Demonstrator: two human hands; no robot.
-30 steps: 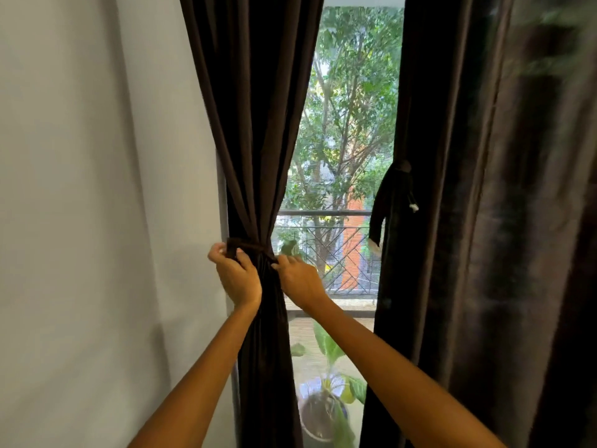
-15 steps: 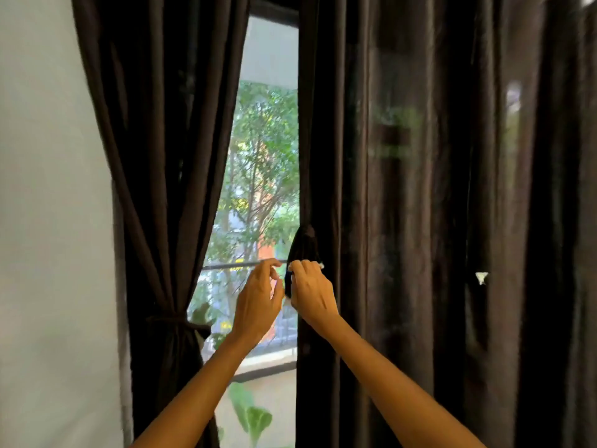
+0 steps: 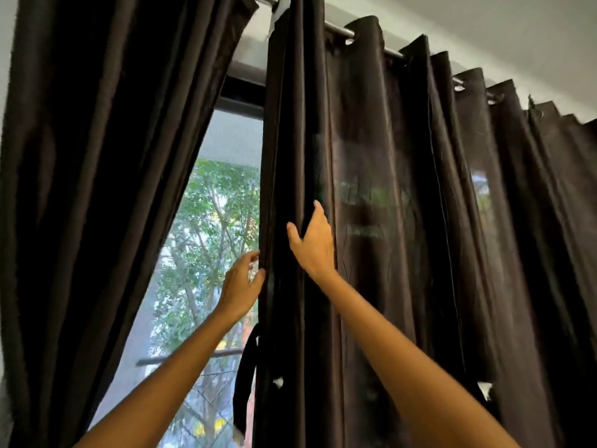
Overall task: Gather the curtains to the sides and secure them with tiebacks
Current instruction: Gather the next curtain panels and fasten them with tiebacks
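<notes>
The right curtain (image 3: 403, 221) hangs spread along the rod (image 3: 392, 53), running rightward from both hands. The left curtain (image 3: 106, 176) is drawn aside, far left of them, with window (image 3: 206, 240) between. A loose tieback (image 3: 245, 379) dangles below the left hand (image 3: 240, 287), whose relaxed grip touches the curtain's edge. The right hand (image 3: 315, 242), just above, clamps a fold between thumb and fingers.

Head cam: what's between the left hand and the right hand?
In the head view, the leading folds of the right curtain hang between them: the left hand touches its window-side edge, the right hand grips a fold further in.
</notes>
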